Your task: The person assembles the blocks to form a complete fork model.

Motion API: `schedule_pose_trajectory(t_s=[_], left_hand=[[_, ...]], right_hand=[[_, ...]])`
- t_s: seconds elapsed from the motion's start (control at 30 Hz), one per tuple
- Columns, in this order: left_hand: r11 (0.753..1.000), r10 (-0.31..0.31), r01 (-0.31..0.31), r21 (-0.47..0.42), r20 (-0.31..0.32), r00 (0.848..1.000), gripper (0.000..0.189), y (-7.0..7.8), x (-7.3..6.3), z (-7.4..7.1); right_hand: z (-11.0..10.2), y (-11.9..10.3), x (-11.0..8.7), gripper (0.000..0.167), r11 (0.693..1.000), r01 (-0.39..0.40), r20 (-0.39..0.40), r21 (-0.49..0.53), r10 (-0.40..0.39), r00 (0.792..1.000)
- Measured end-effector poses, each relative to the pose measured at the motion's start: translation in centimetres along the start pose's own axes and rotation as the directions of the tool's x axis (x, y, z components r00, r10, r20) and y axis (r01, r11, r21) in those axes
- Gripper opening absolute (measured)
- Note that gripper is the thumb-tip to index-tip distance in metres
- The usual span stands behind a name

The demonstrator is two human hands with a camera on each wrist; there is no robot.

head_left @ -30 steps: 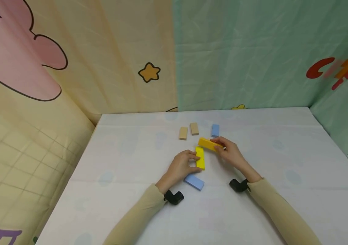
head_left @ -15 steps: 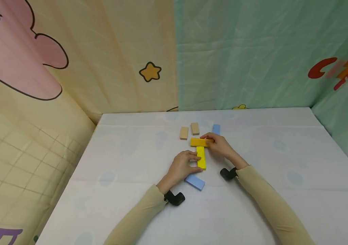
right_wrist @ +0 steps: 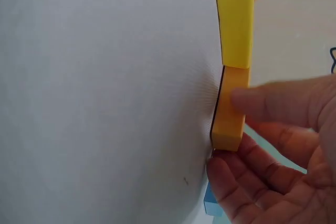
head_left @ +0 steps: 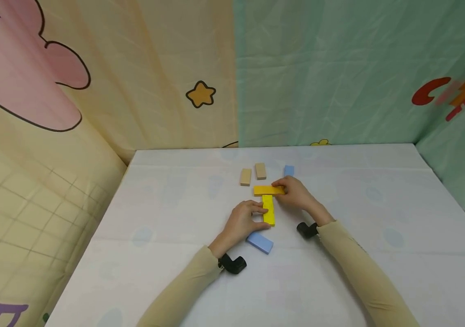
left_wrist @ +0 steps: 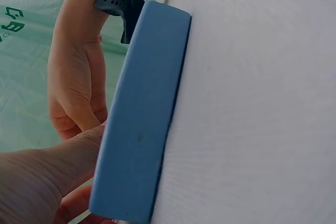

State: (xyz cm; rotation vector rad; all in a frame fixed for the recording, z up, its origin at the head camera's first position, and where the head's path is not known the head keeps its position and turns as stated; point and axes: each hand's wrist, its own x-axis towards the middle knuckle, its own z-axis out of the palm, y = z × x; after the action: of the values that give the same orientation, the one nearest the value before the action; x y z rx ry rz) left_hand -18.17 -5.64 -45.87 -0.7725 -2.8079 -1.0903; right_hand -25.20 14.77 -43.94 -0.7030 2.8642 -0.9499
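Two yellow blocks form a T on the white table. The lighter yellow block [head_left: 268, 210] is the upright stroke, and my left hand [head_left: 241, 223] holds it, fingers along its left side and thumb by its near end. Across its far end lies the deeper yellow block [head_left: 263, 190]. My right hand [head_left: 296, 194] grips that crosspiece at its right end; in the right wrist view the thumb [right_wrist: 252, 101] presses its side and the fingers curl around the end. A blue block [head_left: 260, 243] lies just below my left hand and fills much of the left wrist view [left_wrist: 139, 114].
Behind the T lie two tan wooden blocks [head_left: 245, 177] [head_left: 260, 171]. Another blue block [head_left: 289, 170] sits just beyond my right hand, partly hidden by it. The white table [head_left: 167, 218] meets a printed curtain [head_left: 322, 81] at its back edge.
My right hand has moved left with the deeper yellow block, turning it from a slant to lie crosswise against the lighter one's far end. My left hand has stayed put.
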Motion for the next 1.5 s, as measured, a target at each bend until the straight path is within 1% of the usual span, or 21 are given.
schedule_pose_trajectory(t_s=[0.07, 0.17, 0.4, 0.67, 0.83, 1.13, 1.27, 1.37, 1.43, 1.5], left_hand=[[1.000, -0.005, 0.005, -0.008, 0.002, 1.000, 0.043, 0.0, 0.0, -0.1], [1.000, -0.010, 0.010, -0.017, 0.002, 1.000, 0.043, -0.1, 0.1, -0.1], [0.999, -0.026, 0.025, -0.035, -0.004, 1.000, 0.042, -0.3, 0.2, -0.1], [0.998, -0.051, 0.051, -0.045, 0.009, 0.999, 0.041, -0.4, 0.1, 0.1], [0.998, -0.043, 0.043, -0.050, 0.004, 0.999, 0.041, -0.5, 0.1, 0.1], [0.999, -0.026, 0.027, -0.025, 0.004, 1.000, 0.042, -0.4, 0.2, 0.1], [1.000, -0.021, 0.021, 0.011, 0.019, 1.000, 0.042, -0.1, 0.3, 0.1], [0.997, -0.016, 0.014, 0.078, 0.030, 0.999, 0.042, 0.3, 0.4, -0.1], [0.992, -0.014, 0.009, 0.123, 0.039, 0.999, 0.042, 0.4, 0.4, -0.3], [0.989, -0.011, 0.003, 0.149, 0.050, 0.999, 0.042, 0.6, 0.4, -0.4]], right_hand=[[-0.2, 0.1, -0.1, 0.033, 1.000, -0.003, 0.017, -0.011, 0.003, 1.000], [-0.1, 0.1, 0.0, 0.032, 1.000, -0.010, 0.017, -0.018, 0.010, 1.000], [0.1, 0.0, 0.4, 0.030, 1.000, 0.031, 0.006, 0.006, -0.031, 1.000], [0.3, 0.4, 0.2, 0.029, 0.999, 0.035, 0.010, 0.037, -0.036, 0.999], [0.4, 0.6, 0.1, 0.029, 0.998, 0.043, 0.006, 0.051, -0.044, 0.999], [0.2, 0.8, -0.1, 0.030, 0.998, 0.010, 0.015, 0.058, -0.011, 1.000], [0.1, 0.8, -0.3, 0.030, 0.999, 0.012, 0.012, 0.049, -0.013, 1.000], [0.0, 0.7, -0.3, 0.030, 0.999, 0.028, 0.014, 0.041, -0.029, 0.999], [0.0, 0.6, -0.3, 0.030, 0.999, 0.028, 0.015, 0.036, -0.029, 0.999], [0.0, 0.6, -0.2, 0.030, 0.999, 0.018, 0.019, 0.037, -0.019, 1.000]])
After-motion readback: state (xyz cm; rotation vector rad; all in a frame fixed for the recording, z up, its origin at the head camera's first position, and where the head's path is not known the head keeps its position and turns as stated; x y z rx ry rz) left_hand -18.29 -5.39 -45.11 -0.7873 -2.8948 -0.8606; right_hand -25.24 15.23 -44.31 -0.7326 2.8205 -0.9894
